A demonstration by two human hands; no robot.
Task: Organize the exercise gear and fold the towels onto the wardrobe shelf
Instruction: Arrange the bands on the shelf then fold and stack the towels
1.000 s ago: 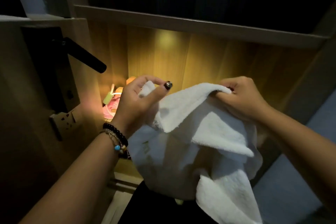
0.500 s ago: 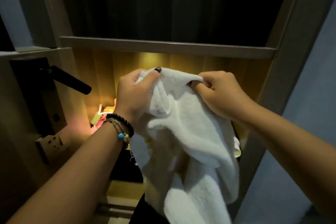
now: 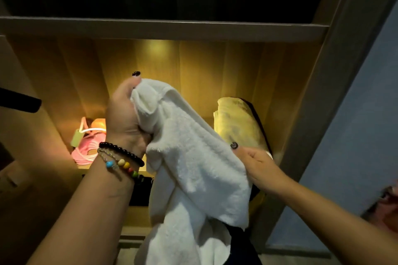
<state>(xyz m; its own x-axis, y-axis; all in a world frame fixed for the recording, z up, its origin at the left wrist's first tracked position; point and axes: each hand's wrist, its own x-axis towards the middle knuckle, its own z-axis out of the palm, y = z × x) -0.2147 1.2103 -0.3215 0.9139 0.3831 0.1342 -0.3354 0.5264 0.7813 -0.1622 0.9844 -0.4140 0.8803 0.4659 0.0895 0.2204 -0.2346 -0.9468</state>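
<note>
In front of a lit wardrobe shelf, we hold a white towel up between our two hands. Our left hand grips the towel's top corner, fingers and thumb curled round a bunched fold, with dark beaded bracelets at the wrist. Our right hand, lower and to the right of the left, pinches the towel's side edge, the thumb with its dark-painted nail lying on top of the cloth (the fingers underneath are hidden by the towel, so how they curl we cannot tell). The towel runs at a slant from the left hand down to the right hand, and the rest hangs loose below both hands. Behind the right hand, on the shelf, lies a folded yellowish towel, just beyond the thumb. Behind and to the left of the left wrist, also on the shelf, sits a coil of pink exercise bands with a pale green handle. A dark lever handle juts in well to the left of the left hand.
</note>
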